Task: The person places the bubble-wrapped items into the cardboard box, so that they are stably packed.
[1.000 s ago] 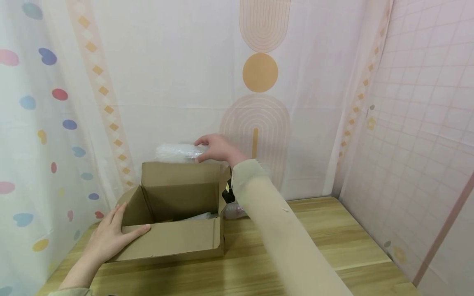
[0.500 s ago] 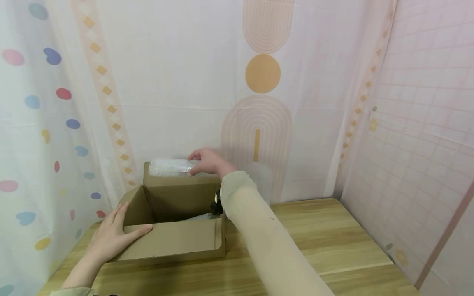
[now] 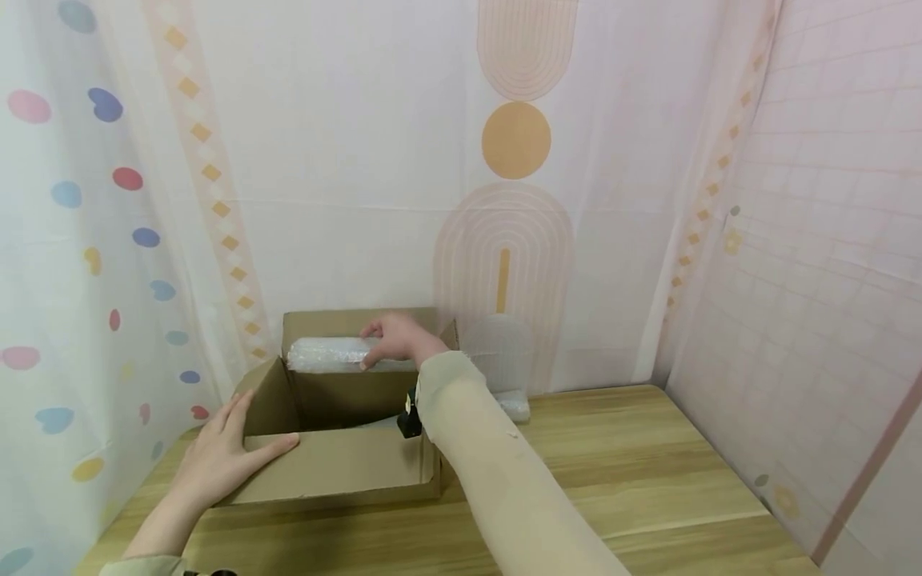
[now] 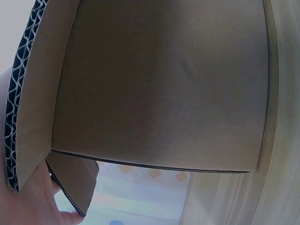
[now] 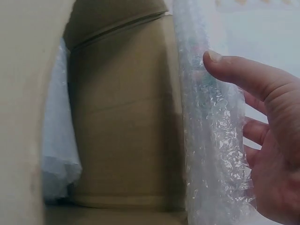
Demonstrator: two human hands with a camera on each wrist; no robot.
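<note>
An open brown cardboard box [image 3: 338, 472] stands on the wooden table at the left. My right hand [image 3: 392, 340] grips one end of a long bubble-wrapped bundle [image 3: 327, 354], held level in front of the box's raised back flap, just above the opening. The right wrist view shows my fingers [image 5: 262, 117] curled round the bubble-wrapped bundle [image 5: 206, 140] beside the box's inner wall [image 5: 126, 131]. More white wrap [image 5: 58, 140] lies inside the box. My left hand [image 3: 223, 456] rests flat on the box's front left corner, thumb along the front flap [image 4: 159, 93].
A loose piece of bubble wrap [image 3: 504, 360] stands on the table [image 3: 648, 464] to the right of the box, against the back curtain. Patterned curtains close in the left, back and right sides. A black wrist camera [image 3: 409, 420] hangs under my right sleeve.
My right hand has brought the bubble-wrapped bundle down from above the back flap to just over the box's opening. The left hand has stayed on the box's corner.
</note>
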